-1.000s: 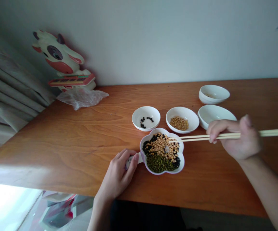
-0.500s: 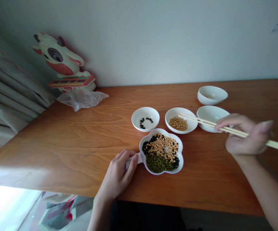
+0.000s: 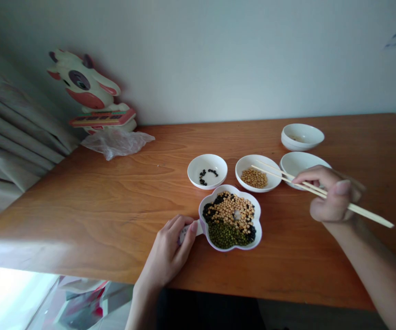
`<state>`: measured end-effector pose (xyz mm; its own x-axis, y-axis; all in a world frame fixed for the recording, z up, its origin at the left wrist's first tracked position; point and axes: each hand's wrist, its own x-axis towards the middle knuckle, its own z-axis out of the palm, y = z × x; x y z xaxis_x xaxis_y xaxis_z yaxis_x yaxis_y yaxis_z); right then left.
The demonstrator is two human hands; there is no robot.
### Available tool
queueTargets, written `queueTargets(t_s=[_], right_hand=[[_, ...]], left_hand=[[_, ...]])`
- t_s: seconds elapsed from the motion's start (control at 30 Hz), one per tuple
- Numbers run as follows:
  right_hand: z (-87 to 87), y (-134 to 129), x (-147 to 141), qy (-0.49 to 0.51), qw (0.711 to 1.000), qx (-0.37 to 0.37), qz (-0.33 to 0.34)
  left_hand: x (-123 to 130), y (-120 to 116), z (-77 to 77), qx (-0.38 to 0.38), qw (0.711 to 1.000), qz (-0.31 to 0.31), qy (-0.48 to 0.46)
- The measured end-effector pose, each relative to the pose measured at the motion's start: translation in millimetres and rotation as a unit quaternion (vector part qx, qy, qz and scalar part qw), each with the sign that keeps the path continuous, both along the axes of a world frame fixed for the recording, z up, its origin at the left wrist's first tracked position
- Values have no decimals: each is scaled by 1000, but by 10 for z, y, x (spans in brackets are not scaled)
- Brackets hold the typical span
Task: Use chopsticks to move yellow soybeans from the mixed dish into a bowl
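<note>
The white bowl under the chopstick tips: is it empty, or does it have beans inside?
Not empty: a small heap of yellow soybeans lies in the middle of the white bowl.

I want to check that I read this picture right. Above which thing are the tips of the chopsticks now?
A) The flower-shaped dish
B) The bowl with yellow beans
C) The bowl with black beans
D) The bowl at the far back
B. The tips of the chopsticks in the right hand are above the white bowl of yellow beans, not the flower-shaped dish that the left hand holds.
</note>
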<state>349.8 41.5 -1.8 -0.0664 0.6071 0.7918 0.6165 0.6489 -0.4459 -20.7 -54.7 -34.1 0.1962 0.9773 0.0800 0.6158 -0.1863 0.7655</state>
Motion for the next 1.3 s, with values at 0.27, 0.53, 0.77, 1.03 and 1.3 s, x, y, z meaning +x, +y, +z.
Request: queueTargets(t_s=[0.27,0.53,0.77,1.03,1.3], right_hand=[[-8,41,-18,184,963,-146,134],[65,-73,-122,121,876,-343,316],[-47,-63,-72,105,861,-377,326],[-48,-40,-18,84,865,-369,328],[-18,-23,14,75,875,-351,324]], left_hand=[[11,-5,24,-3,1000,-3,-2],[8,-3,26,-2,1000,-1,-1],[5,-9,7,1,1000,0,-1],[14,-6,22,-7,1000,3,3],[15,-13,4,-5,1000,5,5]])
